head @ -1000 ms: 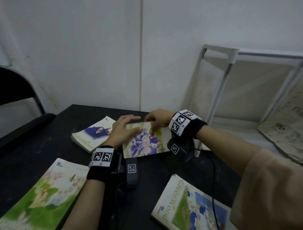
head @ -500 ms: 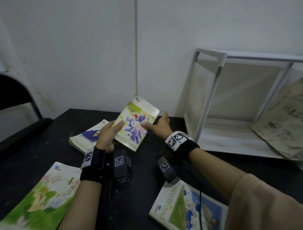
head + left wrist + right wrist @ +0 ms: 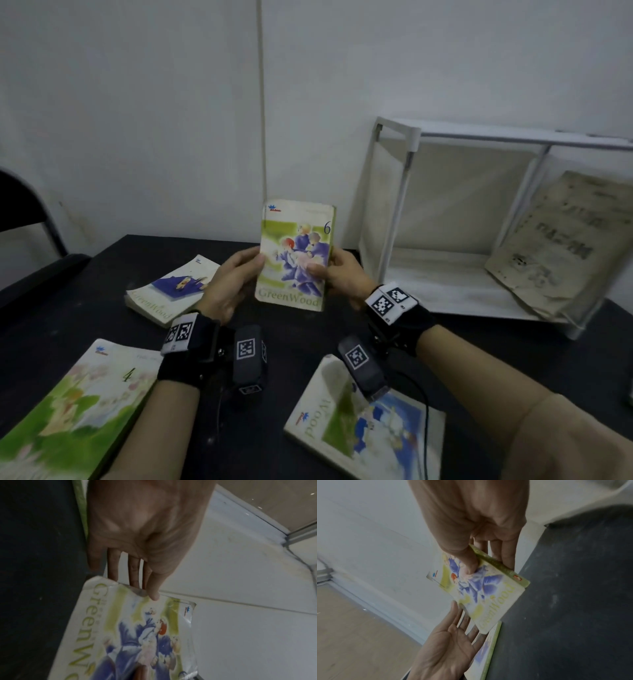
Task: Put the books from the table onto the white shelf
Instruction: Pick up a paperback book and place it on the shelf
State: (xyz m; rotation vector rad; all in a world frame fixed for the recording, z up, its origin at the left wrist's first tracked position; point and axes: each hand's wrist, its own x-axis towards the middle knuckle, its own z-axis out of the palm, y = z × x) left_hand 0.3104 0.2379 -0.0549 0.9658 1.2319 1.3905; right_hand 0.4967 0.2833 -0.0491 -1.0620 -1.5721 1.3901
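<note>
Right wrist view shows the right hand (image 3: 471, 524) pinching the book (image 3: 477, 588) (thumb on cover), left hand (image 3: 447, 642) spread.

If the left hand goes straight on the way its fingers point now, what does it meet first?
Probably the left edge of the volume 6 book: the left hand already has straight fingers along that edge, though actual contact is unclear.
</note>
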